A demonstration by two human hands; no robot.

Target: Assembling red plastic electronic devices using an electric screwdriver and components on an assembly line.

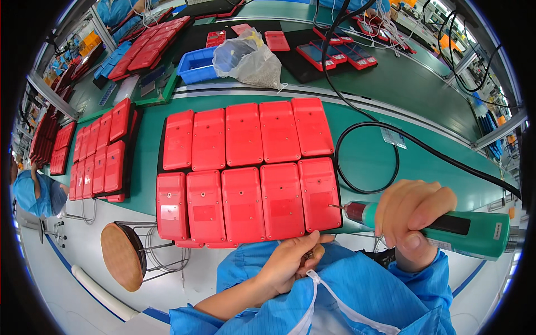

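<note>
My right hand [413,218] is wrapped round a green electric screwdriver [474,234], held level and pointing left. Its thin bit ends at the right edge of the nearest right-hand red case [319,195]; whether it touches I cannot tell. Below that case, by the table's front edge, my left hand [293,259] is curled closed round a cluster of small dark screws [308,255]. Its fingertips lie close to the case's lower edge. Ten-odd is too exact, but several red cases [243,134] lie face down in two rows on a black mat, with small screw holes showing.
More red cases [97,153] are stacked at the left. Beyond the rail stand a blue bin [198,66] and a clear plastic bag [251,61]. A black cable [446,159] loops across the green table [419,173] at right. A round stool [120,257] stands at lower left.
</note>
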